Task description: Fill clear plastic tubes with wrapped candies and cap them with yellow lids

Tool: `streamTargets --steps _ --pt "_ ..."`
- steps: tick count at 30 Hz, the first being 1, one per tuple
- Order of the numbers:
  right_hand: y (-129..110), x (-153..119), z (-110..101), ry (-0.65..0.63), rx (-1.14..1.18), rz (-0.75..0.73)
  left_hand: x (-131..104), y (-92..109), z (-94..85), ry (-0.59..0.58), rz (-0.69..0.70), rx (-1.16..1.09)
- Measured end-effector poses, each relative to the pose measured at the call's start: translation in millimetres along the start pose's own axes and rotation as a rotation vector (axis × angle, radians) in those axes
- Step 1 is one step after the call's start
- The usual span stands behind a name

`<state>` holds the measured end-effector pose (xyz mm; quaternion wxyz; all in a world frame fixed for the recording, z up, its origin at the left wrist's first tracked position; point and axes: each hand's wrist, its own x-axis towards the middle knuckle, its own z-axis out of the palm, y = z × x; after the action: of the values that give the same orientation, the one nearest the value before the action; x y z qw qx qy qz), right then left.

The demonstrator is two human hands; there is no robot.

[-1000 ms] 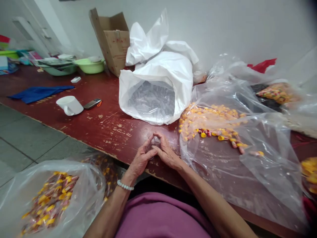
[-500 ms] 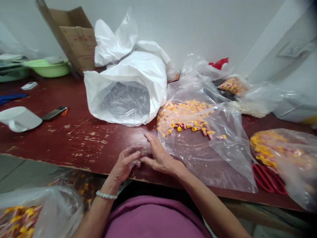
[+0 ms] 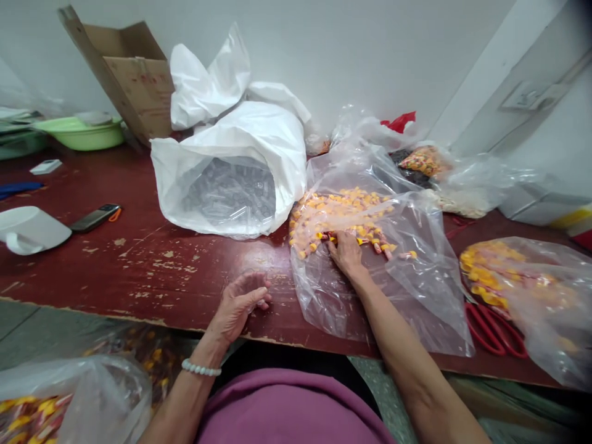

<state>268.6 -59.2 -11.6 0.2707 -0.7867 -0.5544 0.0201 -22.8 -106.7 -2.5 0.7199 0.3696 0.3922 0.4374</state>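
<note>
My left hand point(image 3: 243, 303) hovers above the front edge of the table, fingers curled round toward the thumb. Whatever sits in those fingers is too small or too clear to make out. Further right, my right hand point(image 3: 348, 251) reaches in at the opening of a clear plastic bag point(image 3: 333, 302). Its fingers are bent down at the near edge of a heap of small yellow-and-red pieces point(image 3: 351, 203), and their tips are partly hidden. Beyond my left hand lies a white sack point(image 3: 272, 132), its mouth facing me, full of clear plastic tubes point(image 3: 231, 194).
Red-handled scissors point(image 3: 494, 330) lie beside another bag of yellow-and-red pieces point(image 3: 494, 271) at the right. On the left are a white mug point(image 3: 34, 228), a phone point(image 3: 96, 217), a green basin point(image 3: 86, 134) and a cardboard box point(image 3: 141, 86). A filled bag point(image 3: 111, 388) stands below the table edge.
My right hand has left my left hand's side and moved forward and right to the heap of pieces. The left hand has stayed nearly in place. The view has shifted slightly.
</note>
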Motion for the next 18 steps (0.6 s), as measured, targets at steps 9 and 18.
streamTargets --steps 9,18 --pt "-38.3 -69.5 -49.5 -0.116 0.541 -0.203 -9.3 1.4 18.6 -0.02 0.046 0.166" --pt "-84.9 -111.0 -67.8 -0.262 0.618 -0.512 -22.4 1.9 26.7 -0.053 0.033 0.192"
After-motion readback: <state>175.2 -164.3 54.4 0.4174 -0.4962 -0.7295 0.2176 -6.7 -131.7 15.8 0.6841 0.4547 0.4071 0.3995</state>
